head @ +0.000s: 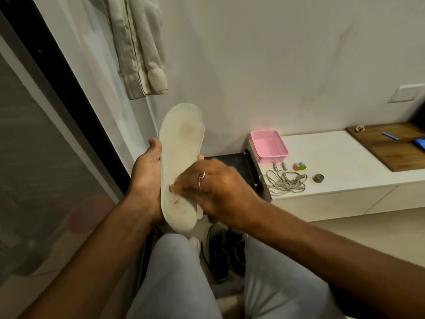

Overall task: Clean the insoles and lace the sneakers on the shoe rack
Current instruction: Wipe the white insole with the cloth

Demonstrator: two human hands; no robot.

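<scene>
At far left we see a dark glass door (34, 134), and beside it a pale garment (138, 47) hanging against the wall. Below it, our left hand (145, 178) grips the white insole (181, 143) from behind. The thumb (154, 143) is hooked over its left edge, and the other fingers are hidden behind it. The insole stands nearly upright in front of us, toe end up, above our knees. It has a brownish stain near the ball and dark specks toward the heel, and we cannot tell if these are dirt or print.

Our right hand (220, 187), wearing a ring (201, 177), lies across the lower half of the insole. Its fingers (184, 187) are close together on the surface but blurred, so we cannot tell whether they pinch anything.

Dark sneakers (218, 252) sit on the floor between our legs, and the black shoe rack (239, 164) stands behind the right hand. Just right of it is a white cabinet (333, 153). At its left end is a pink tray (273, 158), with only its own pink bottom showing inside. In front of the tray lie two small grey cylinders (279, 166), some small coloured pieces (299, 166), a tangle of grey laces (284, 181) and a dark roll of tape (318, 177). Farther right is a wooden board (391, 150) with a blue stick (389, 136) on it.
</scene>
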